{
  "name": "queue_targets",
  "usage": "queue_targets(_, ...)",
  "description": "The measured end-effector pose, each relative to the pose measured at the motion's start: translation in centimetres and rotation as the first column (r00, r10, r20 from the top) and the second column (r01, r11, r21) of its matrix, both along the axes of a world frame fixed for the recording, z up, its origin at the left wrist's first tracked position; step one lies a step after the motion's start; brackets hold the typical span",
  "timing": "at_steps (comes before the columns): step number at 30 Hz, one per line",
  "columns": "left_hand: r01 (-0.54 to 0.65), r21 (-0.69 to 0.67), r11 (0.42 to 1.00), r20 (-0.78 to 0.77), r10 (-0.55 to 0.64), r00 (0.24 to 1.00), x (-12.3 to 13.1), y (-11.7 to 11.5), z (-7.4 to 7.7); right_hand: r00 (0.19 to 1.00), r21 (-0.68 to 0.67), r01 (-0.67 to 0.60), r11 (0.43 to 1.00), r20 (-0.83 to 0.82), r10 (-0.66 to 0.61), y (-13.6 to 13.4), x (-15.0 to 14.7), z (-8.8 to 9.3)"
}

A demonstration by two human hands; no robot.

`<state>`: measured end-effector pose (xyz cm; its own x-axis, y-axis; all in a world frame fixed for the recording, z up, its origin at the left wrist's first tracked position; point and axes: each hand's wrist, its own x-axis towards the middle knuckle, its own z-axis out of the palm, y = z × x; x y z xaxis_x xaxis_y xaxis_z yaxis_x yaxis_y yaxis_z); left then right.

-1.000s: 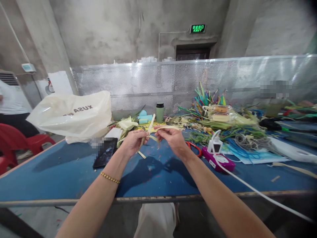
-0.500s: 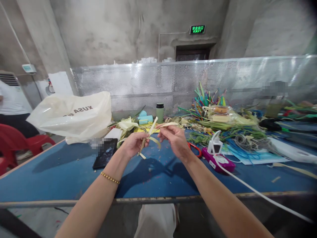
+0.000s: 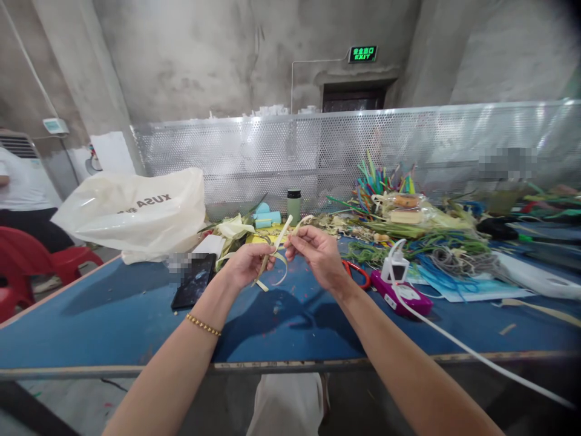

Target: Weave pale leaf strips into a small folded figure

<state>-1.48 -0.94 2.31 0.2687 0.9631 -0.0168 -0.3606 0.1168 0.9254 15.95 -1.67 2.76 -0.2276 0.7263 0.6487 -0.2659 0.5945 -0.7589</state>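
Observation:
My left hand [image 3: 245, 264] is closed in a pinch on thin pale yellow leaf strips [image 3: 278, 241], held a little above the blue table [image 3: 113, 315]. One strip curls into a loop just below the fingers. My right hand [image 3: 318, 251] is closed too, pinching the upper end of a strip close beside the left hand's fingertips. A thin gold bracelet circles my left wrist.
A black phone [image 3: 193, 280] lies left of my hands, next to a big white plastic bag [image 3: 131, 209]. Red-handled scissors [image 3: 356, 272] and a purple power strip [image 3: 399, 292] with a white cable lie to the right. Leaves and coloured strips are heaped behind; a green flask [image 3: 293, 206] stands there.
My right hand has moved left toward the left hand, bending its strip down into a loop. The left hand has stayed nearly still.

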Motion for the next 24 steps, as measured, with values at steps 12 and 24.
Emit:
queue_targets(12,-0.081,0.341,0.937,-0.321,0.197,0.926,0.4,0.3,-1.0,0.927,0.021,0.3,0.954,0.229,-0.296,0.0,-0.3,0.0)
queue_targets(24,-0.094,0.379,0.92,-0.299,0.218,0.929,0.6,0.2,-0.9,0.694,0.352,0.496,0.794,0.388,-0.606,1.7,-0.3,-1.8)
